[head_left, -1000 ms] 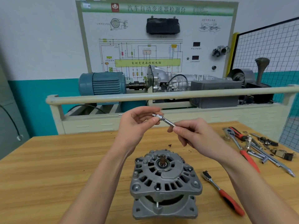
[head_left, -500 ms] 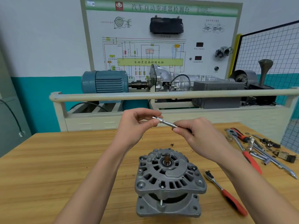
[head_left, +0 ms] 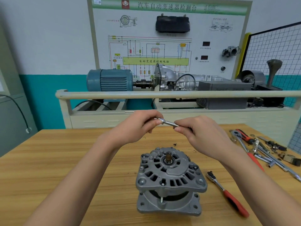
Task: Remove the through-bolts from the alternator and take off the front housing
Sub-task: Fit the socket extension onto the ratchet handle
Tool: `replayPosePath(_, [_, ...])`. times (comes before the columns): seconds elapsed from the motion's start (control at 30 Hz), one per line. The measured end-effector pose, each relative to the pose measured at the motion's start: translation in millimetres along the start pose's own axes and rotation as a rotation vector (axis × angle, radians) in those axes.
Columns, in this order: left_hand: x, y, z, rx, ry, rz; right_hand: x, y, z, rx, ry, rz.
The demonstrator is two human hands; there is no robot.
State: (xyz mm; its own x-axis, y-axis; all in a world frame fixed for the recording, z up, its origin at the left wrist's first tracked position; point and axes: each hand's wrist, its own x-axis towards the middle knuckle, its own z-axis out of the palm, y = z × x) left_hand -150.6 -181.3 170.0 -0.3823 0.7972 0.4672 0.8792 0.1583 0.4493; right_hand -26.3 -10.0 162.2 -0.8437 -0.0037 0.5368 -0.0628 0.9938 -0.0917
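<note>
Left hand (head_left: pixel 138 128), right hand (head_left: pixel 200 134) pinch tool (head_left: pixel 167 122); board (head_left: pixel 169 38) reads 汽车自动变速器检测台.

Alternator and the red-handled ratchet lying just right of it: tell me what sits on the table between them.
Nothing: in the head view only bare wood table shows between the alternator and the ratchet.

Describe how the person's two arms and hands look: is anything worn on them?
Both forearms are bare up to the picture's lower edge; no sleeve shows. The left hand and the right hand wear no gloves. No ring, watch or bracelet shows on fingers or wrists. No markings or tattoos are visible.
</note>
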Motion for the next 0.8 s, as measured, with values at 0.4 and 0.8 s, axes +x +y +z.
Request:
replayPosePath(0.4, [-11.0,-4.1,16.2,-0.016,0.073,0.078,5.3,-9.2,3.9,-0.204,-0.059,-0.012])
replayPosePath(0.8, [-15.3,1.1,20.9,-0.097,0.036,0.020,7.4,-3.5,2.4,-0.281,-0.064,-0.056])
